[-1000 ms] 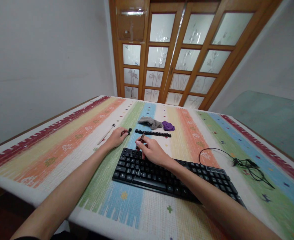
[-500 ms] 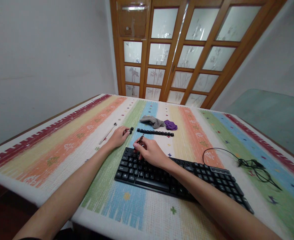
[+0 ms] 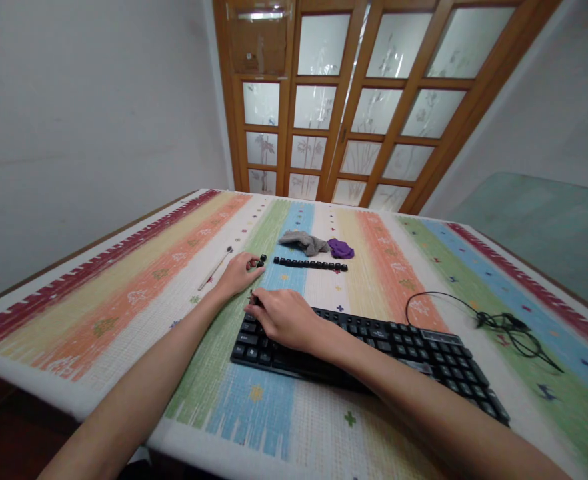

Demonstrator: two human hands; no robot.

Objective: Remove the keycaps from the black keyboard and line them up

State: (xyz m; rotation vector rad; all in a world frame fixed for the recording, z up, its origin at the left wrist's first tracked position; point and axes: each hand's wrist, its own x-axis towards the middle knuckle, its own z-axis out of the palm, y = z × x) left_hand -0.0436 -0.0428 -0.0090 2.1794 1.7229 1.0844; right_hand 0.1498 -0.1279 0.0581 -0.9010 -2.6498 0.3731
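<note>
My left hand (image 3: 240, 274) rests on the cloth beyond the keyboard, thumb and finger pinched on a small black keycap at their tips. Another black keycap (image 3: 263, 257) lies right beside them. Over the top-left corner of the black keyboard (image 3: 384, 333), my right hand (image 3: 285, 319) is closed on a slim dark tool (image 3: 252, 295). Most of that tool is hidden by the fingers, so its exact kind is unclear. Past both hands, a row of black keycaps (image 3: 310, 264) stands on the cloth.
A grey cloth (image 3: 304, 243) and a purple cloth (image 3: 341, 249) lie behind the keycap row. To the left is a thin stick with a dark tip (image 3: 215, 268). The keyboard's cable (image 3: 509, 327) is bundled at right. A striped tablecloth (image 3: 124, 320) covers the table.
My right hand has moved left and toward me, from above the keyboard's upper edge to its top-left corner, still gripping the dark tool. My left hand has barely moved.
</note>
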